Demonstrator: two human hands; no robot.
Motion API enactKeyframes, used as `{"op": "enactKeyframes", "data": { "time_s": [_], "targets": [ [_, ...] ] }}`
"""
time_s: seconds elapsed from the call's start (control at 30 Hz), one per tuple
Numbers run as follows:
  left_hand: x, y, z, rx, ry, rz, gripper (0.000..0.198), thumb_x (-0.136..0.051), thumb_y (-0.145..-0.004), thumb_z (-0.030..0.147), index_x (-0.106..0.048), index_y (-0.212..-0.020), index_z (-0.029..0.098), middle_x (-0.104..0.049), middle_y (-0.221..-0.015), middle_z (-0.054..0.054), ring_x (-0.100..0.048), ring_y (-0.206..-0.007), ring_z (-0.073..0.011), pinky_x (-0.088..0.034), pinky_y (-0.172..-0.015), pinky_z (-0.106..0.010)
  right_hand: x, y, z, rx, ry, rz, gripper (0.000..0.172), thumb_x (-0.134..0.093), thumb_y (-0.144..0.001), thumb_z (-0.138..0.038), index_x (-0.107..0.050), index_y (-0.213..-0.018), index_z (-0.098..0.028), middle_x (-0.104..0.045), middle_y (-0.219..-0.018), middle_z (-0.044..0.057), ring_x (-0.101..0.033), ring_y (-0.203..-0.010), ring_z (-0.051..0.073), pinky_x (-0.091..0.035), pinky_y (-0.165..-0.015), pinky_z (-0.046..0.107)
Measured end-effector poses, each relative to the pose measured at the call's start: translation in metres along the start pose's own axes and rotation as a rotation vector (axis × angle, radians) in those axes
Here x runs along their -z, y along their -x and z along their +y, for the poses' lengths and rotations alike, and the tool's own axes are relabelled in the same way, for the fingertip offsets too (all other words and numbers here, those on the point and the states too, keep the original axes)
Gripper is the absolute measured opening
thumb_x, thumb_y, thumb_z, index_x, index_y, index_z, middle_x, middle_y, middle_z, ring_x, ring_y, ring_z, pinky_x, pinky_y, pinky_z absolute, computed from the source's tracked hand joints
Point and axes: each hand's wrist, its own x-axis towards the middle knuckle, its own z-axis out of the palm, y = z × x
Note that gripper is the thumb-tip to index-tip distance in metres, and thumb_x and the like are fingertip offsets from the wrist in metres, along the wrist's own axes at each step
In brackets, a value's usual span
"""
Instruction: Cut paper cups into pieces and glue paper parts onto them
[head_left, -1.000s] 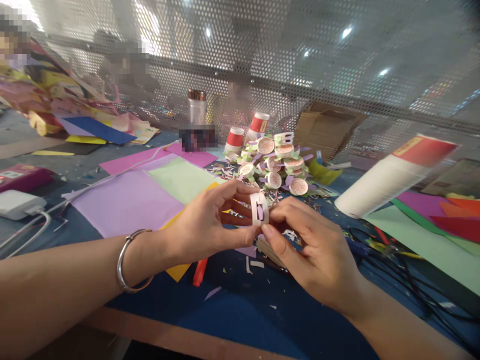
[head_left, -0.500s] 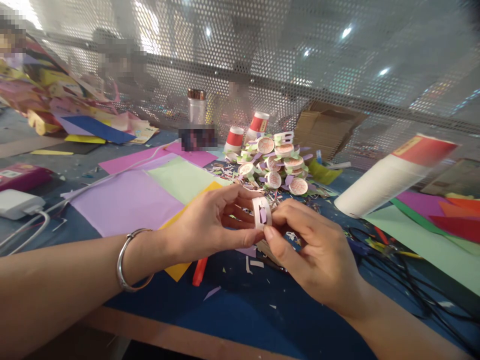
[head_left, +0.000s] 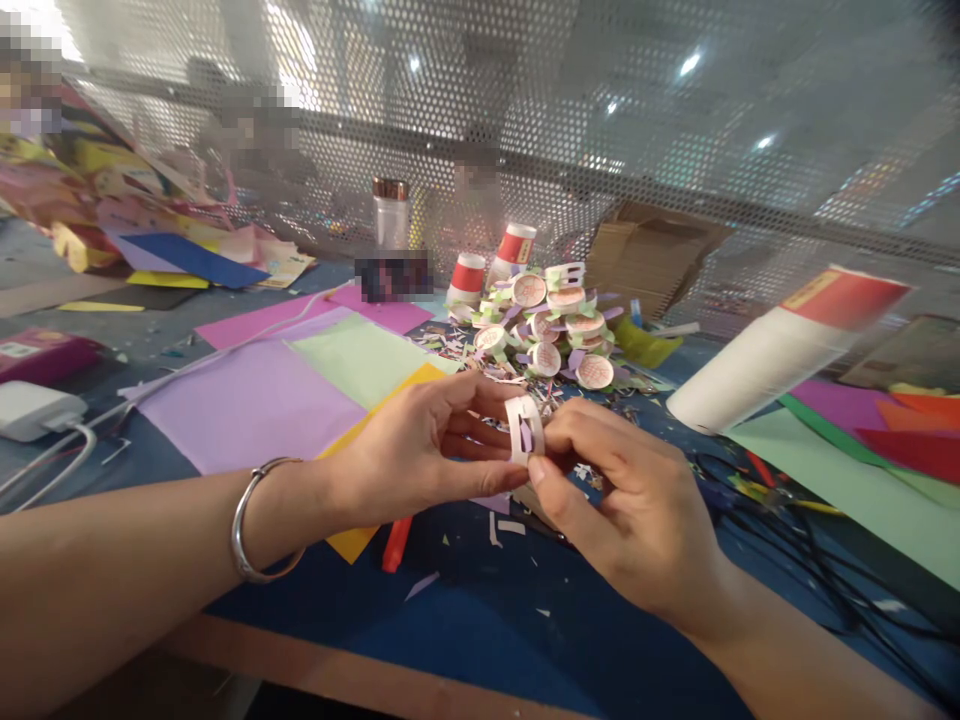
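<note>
**Both hands pinch a small slotted paper strip above the table**

The left hand (head_left: 420, 450) and the right hand (head_left: 630, 510) meet in the middle of the view. Between them is a small white paper strip (head_left: 523, 428), bent into a curve, with cut-out slots and a bit of purple paper showing through one slot. The fingers (head_left: 480, 478) of the left hand are closed on its left edge, thumb below and forefinger above. The right thumb and forefinger are closed on its right edge. The strip is in the air, a little above the blue table (head_left: 487, 640).

Under the fingers lie many small paper scraps, and an orange marker pen (head_left: 395, 543) lies just below the left palm. Beyond the fingertips stands a pile of round cut paper-cup pieces with purple and green tabs (head_left: 551, 325). To the right of the right hand lies a long white stack of paper cups with a red band (head_left: 772, 350).

In my judgement the strip is thin and weak at the narrow bridges between the slots. If the two hands pull apart or twist too hard, a bridge may tear. If the pinch is too loose, the purple piece may slip out, or the strip may fall among the scraps, where it is hard to find.
</note>
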Motion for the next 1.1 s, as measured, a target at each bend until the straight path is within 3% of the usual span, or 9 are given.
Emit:
{"op": "enactKeyframes", "data": {
  "time_s": [0.4,0.6,0.77,0.97,1.1],
  "targets": [
    [0.001,-0.004,0.000,-0.019,-0.030,0.057,0.041,-0.086,-0.073,0.021,-0.061,-0.104,0.013,-0.075,-0.095,-0.006,-0.075,-0.085,-0.0174,-0.061,-0.076,-0.028,-0.002,0.000,0.009,0.015,0.029,-0.049,0.016,-0.052,-0.093,-0.011,-0.050,-0.080,-0.019,-0.047,-0.078,-0.001,-0.046,-0.072,0.013,-0.039,-0.063,0.028],
    [0.004,-0.002,0.002,-0.002,-0.164,0.123,0.039,-0.084,-0.073,0.023,-0.058,-0.100,0.015,-0.074,-0.094,-0.007,-0.076,-0.083,-0.0218,-0.060,-0.068,-0.030,-0.005,0.001,0.007,0.006,0.074,-0.046,0.015,-0.059,-0.093,-0.017,-0.052,-0.080,-0.018,-0.050,-0.080,0.001,-0.050,-0.074,0.015,-0.041,-0.066,0.030],
    [0.006,-0.002,0.000,-0.028,-0.332,0.193,0.038,-0.083,-0.071,0.019,-0.052,-0.092,0.018,-0.072,-0.082,-0.003,-0.073,-0.073,-0.0184,-0.055,-0.058,-0.025,-0.010,0.002,0.007,-0.043,0.095,-0.019,0.017,-0.062,-0.094,-0.024,-0.053,-0.081,-0.019,-0.051,-0.080,0.001,-0.051,-0.074,0.016,-0.042,-0.067,0.031],
    [0.010,-0.004,0.006,-0.170,-0.565,0.154,0.053,-0.086,-0.073,0.029,-0.062,-0.118,0.017,-0.066,-0.093,-0.004,-0.065,-0.069,-0.0123,-0.055,-0.061,-0.024,-0.009,0.000,0.005,-0.004,0.115,-0.002,0.016,-0.060,-0.095,-0.019,-0.053,-0.080,-0.019,-0.051,-0.080,0.001,-0.050,-0.073,0.015,-0.042,-0.066,0.030],
    [0.014,-0.004,0.010,-0.221,-0.676,0.115,0.047,-0.084,-0.075,0.040,-0.067,-0.113,0.016,-0.063,-0.098,-0.005,-0.061,-0.070,-0.0110,-0.054,-0.064,-0.025,-0.005,0.001,0.004,0.005,0.120,0.007,0.015,-0.060,-0.094,-0.017,-0.056,-0.080,-0.018,-0.055,-0.079,0.002,-0.052,-0.074,0.015,-0.043,-0.067,0.029]
  ]
}}
